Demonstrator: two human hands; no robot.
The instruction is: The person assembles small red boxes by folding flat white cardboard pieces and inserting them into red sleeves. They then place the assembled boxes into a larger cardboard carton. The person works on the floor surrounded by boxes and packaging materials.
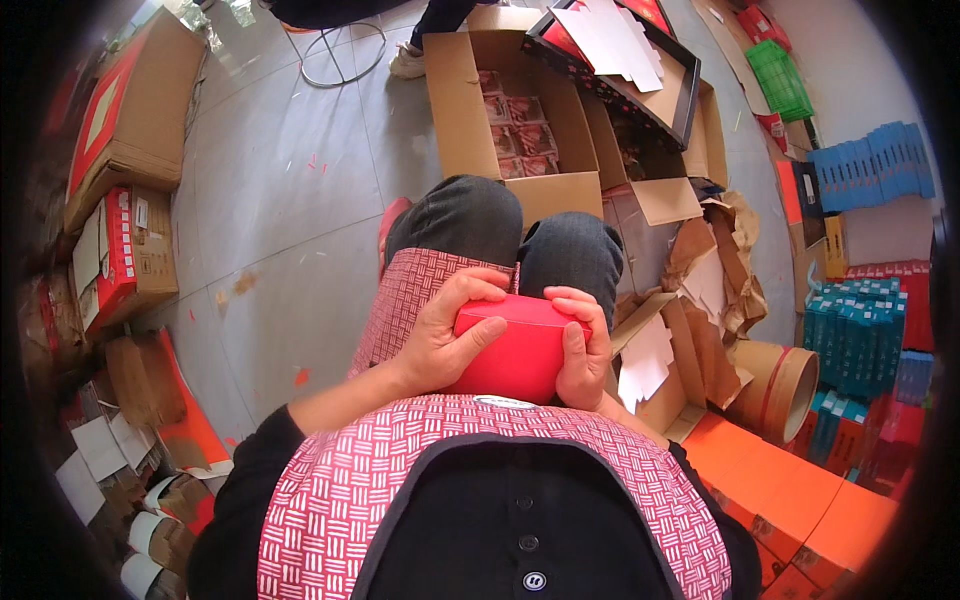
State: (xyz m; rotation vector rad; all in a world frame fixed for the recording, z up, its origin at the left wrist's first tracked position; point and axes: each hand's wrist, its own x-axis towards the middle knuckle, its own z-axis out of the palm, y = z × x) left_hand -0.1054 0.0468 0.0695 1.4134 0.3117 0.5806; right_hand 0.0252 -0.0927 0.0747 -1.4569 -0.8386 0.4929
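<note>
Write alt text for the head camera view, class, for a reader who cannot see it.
A seated person grips a small red box on their lap, left hand and right hand at its sides. Ahead on the grey floor stands an open cardboard carton of red packets, with orange boxes to the right.

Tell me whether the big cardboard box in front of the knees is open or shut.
Open: the cardboard box has its flaps spread outward, and rows of red packets show inside it.
</note>
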